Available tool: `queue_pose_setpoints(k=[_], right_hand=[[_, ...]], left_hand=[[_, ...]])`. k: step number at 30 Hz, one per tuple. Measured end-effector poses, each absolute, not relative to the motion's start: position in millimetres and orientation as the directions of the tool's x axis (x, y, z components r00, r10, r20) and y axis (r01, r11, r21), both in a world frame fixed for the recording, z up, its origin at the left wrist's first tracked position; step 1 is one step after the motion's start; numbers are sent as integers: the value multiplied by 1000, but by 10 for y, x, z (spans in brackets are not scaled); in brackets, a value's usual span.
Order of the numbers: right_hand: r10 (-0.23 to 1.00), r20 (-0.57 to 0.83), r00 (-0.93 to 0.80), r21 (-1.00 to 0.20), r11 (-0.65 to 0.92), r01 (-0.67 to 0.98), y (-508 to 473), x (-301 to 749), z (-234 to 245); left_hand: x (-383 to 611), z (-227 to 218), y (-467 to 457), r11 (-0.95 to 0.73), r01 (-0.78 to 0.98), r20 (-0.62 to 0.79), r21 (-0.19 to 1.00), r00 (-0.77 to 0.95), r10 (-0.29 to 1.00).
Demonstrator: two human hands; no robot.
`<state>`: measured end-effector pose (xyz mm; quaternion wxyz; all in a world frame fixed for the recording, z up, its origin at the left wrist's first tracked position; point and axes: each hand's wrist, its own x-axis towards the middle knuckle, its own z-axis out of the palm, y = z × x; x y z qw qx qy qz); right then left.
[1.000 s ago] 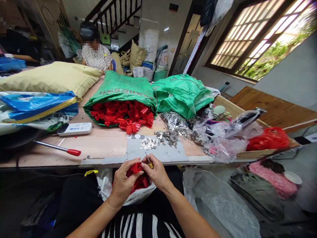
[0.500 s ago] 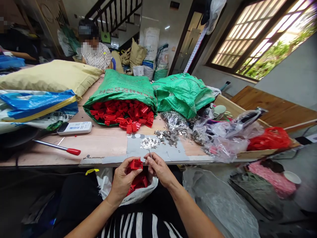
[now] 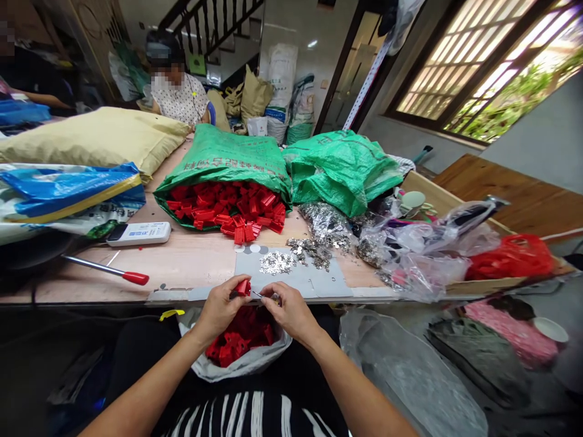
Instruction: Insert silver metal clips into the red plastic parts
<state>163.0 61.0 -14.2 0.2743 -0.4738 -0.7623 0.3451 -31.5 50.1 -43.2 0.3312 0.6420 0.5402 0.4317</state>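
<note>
Above a white bag in my lap, my left hand (image 3: 224, 305) pinches a small red plastic part (image 3: 243, 287) between thumb and fingers. My right hand (image 3: 286, 308) grips a thin metal tool (image 3: 257, 295), possibly tweezers, whose tip points left toward the red part. Whether the tip touches the part I cannot tell. Beneath both hands, the white bag (image 3: 268, 363) holds many more red plastic parts (image 3: 237, 343). Just beyond my fingers, a pile of small silvery metal pieces (image 3: 277, 263) lies on a grey sheet (image 3: 255, 280), with darker metal pieces (image 3: 314, 253) beside it.
A green sack (image 3: 232, 149) spills red parts onto the table. Another green sack (image 3: 341, 170) and clear plastic bags (image 3: 419, 258) lie to the right. On the left are a white device (image 3: 141, 233) and a red-tipped metal lever (image 3: 132, 277). A person (image 3: 175, 94) sits across the table.
The red part and my left hand have shifted slightly left and up. The metal tool has swung from upright to nearly level, pointing at the part. The view has turned slightly.
</note>
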Motion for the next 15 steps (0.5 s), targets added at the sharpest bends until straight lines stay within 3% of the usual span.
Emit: queue_pose_setpoints(k=[8,15], right_hand=[[879,92,-468,-701,391,597,672,1554,-188],[876,82,-476,-714,385,585,690,1566,-205]], left_hand=[[-359,-453,582,-229,401,187,887,140,972],[-385,-432,596,-261,411,204,873,177,963]])
